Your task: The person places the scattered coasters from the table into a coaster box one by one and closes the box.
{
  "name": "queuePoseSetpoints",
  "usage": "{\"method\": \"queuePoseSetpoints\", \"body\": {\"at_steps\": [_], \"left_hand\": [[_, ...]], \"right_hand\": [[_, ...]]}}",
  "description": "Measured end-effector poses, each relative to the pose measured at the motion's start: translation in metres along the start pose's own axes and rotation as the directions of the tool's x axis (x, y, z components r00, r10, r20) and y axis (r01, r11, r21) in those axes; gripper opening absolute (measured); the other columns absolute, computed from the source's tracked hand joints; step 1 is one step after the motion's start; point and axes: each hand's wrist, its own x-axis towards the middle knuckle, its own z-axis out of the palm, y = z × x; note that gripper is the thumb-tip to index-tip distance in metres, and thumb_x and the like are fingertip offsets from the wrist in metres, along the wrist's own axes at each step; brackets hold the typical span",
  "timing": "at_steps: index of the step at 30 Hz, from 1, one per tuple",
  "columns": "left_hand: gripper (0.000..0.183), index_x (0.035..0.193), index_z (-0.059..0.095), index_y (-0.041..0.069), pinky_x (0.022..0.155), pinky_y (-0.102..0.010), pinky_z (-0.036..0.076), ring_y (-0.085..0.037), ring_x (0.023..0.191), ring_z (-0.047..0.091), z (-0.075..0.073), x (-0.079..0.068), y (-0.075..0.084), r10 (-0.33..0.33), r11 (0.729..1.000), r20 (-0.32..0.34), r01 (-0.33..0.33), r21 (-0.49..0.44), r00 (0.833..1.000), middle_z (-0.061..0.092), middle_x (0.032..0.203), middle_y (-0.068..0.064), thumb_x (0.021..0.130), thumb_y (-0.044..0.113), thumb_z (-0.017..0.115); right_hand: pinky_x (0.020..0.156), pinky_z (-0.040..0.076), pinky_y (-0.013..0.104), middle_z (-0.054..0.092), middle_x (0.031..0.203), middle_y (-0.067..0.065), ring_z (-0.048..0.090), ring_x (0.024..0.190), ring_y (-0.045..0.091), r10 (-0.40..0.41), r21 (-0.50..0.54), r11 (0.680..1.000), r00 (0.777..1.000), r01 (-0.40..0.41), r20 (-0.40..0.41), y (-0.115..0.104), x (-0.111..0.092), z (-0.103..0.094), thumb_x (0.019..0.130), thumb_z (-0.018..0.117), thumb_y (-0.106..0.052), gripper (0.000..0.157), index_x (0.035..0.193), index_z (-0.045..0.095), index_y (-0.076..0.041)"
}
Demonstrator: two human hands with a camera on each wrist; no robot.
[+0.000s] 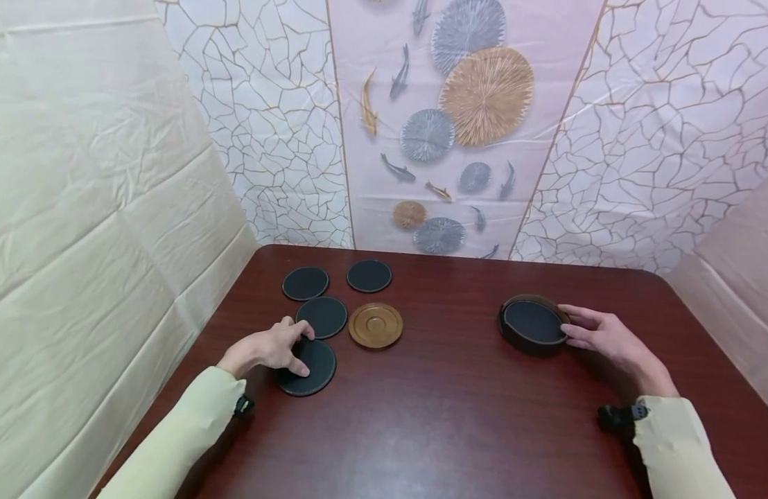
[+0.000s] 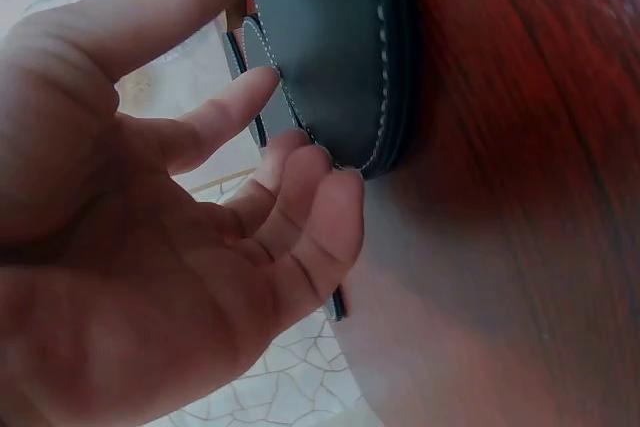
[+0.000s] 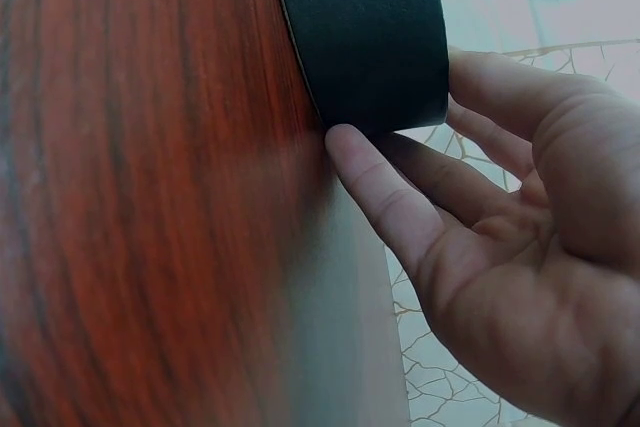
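A red-brown table [image 1: 434,402] (glossy) carries four black coasters [image 1: 319,369], a brown disc [image 1: 376,326] and a round holder [image 1: 531,346].

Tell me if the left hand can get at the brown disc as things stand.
Likely yes: the brown disc lies uncovered to the right of the left hand, with only the flat front black coaster and tabletop between. The hand is over that coaster, so it would probably need to lift away first.

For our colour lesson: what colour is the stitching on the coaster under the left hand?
Whitish: the stitching shows best in the left wrist view.
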Motion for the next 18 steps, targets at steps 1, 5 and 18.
{"method": "queuePoseSetpoints", "body": {"at_steps": [1,5,18], "left_hand": [[0.061,0.123,0.048,0.017,0.093,-0.046,0.043,-0.03,0.115,0.041,-0.0001,0.0003,0.0005,0.004,1.0,0.004,-0.005,0.012,1.0,0.043,0.121,-0.015,0.075,0.024,0.086],[0.066,0.124,0.045,0.019,0.095,-0.046,0.042,-0.03,0.115,0.04,-0.0008,0.001,0.0022,-0.015,0.999,0.033,0.014,0.04,0.999,0.041,0.119,-0.013,0.074,0.025,0.087],[0.068,0.111,0.041,0.014,0.093,-0.044,0.04,-0.028,0.109,0.039,-0.0023,0.0037,0.0003,-0.039,0.996,0.079,0.032,0.079,0.996,0.043,0.111,-0.01,0.068,0.029,0.091]], "right_hand": [[0.085,0.058,0.031,0.03,0.15,0.038,0.066,0.098,-0.001,0.0,0.0,1.0,1.0,0.0,-0.001,-0.0006,0.0,-0.0002,0.097,0.063,-0.026,0.072,0.153,0.026,0.002],[0.085,0.057,0.031,0.03,0.15,0.037,0.066,0.099,-0.001,-0.003,0.012,1.0,1.0,0.003,-0.002,-0.0023,-0.0003,-0.0007,0.097,0.063,-0.025,0.073,0.152,0.025,0.003],[0.085,0.057,0.029,0.03,0.151,0.037,0.065,0.098,-0.004,-0.001,0.016,1.0,1.0,0.001,-0.002,0.0023,0.0016,-0.0007,0.097,0.063,-0.026,0.073,0.153,0.025,0.002]]}}
